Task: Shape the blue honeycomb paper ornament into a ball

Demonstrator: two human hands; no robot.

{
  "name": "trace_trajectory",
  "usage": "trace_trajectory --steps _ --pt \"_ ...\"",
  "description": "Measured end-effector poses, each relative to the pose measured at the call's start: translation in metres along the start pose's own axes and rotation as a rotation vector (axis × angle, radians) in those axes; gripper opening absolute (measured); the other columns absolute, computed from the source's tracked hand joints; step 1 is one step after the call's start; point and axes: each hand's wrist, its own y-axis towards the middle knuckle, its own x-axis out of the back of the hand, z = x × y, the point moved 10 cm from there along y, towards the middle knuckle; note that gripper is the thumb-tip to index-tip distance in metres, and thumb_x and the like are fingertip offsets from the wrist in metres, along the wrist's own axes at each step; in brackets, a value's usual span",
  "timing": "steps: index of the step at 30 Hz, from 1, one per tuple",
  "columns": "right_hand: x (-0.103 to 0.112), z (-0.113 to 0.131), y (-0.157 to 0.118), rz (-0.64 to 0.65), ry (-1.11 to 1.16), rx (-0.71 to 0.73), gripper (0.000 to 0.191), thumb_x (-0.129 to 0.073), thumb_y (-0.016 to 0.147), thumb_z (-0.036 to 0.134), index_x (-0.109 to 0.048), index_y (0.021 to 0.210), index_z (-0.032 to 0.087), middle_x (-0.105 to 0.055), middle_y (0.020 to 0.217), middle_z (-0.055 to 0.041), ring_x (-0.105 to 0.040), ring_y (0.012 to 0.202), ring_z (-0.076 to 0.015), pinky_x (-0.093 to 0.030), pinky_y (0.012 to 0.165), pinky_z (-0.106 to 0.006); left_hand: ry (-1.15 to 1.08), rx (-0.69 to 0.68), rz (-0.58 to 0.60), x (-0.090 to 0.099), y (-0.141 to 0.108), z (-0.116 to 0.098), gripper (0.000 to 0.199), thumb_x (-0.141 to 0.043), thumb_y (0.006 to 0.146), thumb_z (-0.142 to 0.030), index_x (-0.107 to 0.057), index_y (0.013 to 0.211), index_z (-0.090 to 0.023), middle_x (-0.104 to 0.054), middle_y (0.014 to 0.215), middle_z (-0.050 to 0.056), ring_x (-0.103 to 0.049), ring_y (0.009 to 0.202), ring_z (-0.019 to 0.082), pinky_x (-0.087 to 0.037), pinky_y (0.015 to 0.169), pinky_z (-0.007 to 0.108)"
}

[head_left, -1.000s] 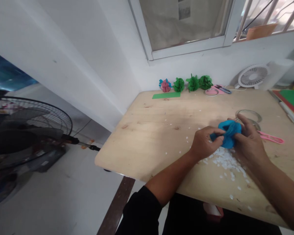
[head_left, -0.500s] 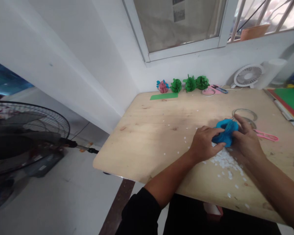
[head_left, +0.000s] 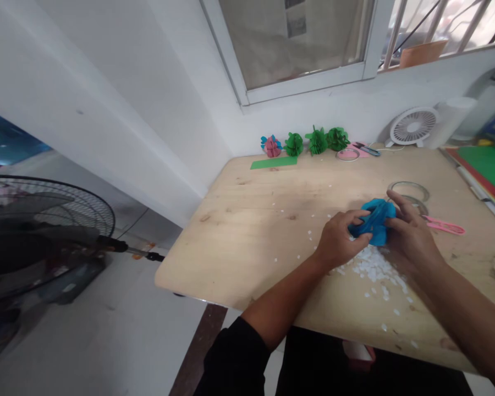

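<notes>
A blue folded-paper ball (head_left: 375,220) with layered leaves is held between my two hands, just above the table. My left hand (head_left: 340,236) grips its left side with thumb and fingers. On the right side, my right hand (head_left: 414,231) presses thumb and fingers against it, its index finger raised. Small white paper bits (head_left: 375,267) lie in a loose heap under and in front of the ball. Pink-handled scissors (head_left: 443,225) rest to the right of my right hand, their tips hidden. Rolls of tape or wire rings (head_left: 410,190) lie just behind that hand.
Along the wall stand a pink-and-blue paper ball (head_left: 271,146) and several green paper balls (head_left: 317,141). A green paper strip (head_left: 274,163) lies in front. Thread snips (head_left: 367,149), a small white fan (head_left: 413,127) and coloured sheets (head_left: 489,168) are farther right. A large black fan (head_left: 49,231) stands left.
The blue paper ball has been turned and opened slightly between my fingers, its leaves showing differently. The whole view has shifted a little; the other things on the table stay put.
</notes>
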Motion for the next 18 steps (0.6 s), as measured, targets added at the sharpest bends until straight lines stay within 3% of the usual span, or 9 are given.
trace_trajectory --steps 8,13,18 --pt "-0.003 -0.003 0.002 0.074 0.004 -0.025 0.059 -0.077 0.046 0.013 -0.072 0.102 0.034 -0.067 0.091 0.0023 -0.059 0.078 -0.0168 -0.050 0.060 -0.027 -0.058 0.027 0.001 0.003 0.000 -0.001 0.047 -0.075 0.074 -0.026 -0.065 0.120 -0.024 -0.075 0.096 0.004 -0.072 0.094 0.022 -0.057 0.086 0.037" --pt "-0.011 -0.001 -0.001 0.166 -0.008 -0.025 0.061 -0.078 0.051 0.014 -0.072 0.107 0.035 -0.066 0.096 0.0019 -0.060 0.081 -0.0180 -0.052 0.064 -0.030 -0.243 0.130 -0.011 0.007 0.003 0.009 0.047 -0.078 0.071 -0.026 -0.065 0.116 -0.022 -0.074 0.088 0.002 -0.070 0.080 0.018 -0.052 0.067 0.027" --pt "-0.017 0.000 -0.004 0.221 -0.014 0.004 0.067 -0.079 0.053 0.015 -0.070 0.115 0.037 -0.065 0.095 0.0021 -0.061 0.082 -0.0181 -0.053 0.067 -0.029 -0.454 0.205 0.002 0.006 0.006 0.013 0.047 -0.083 0.067 -0.033 -0.065 0.109 -0.020 -0.073 0.080 0.001 -0.066 0.070 0.014 -0.047 0.062 0.024"
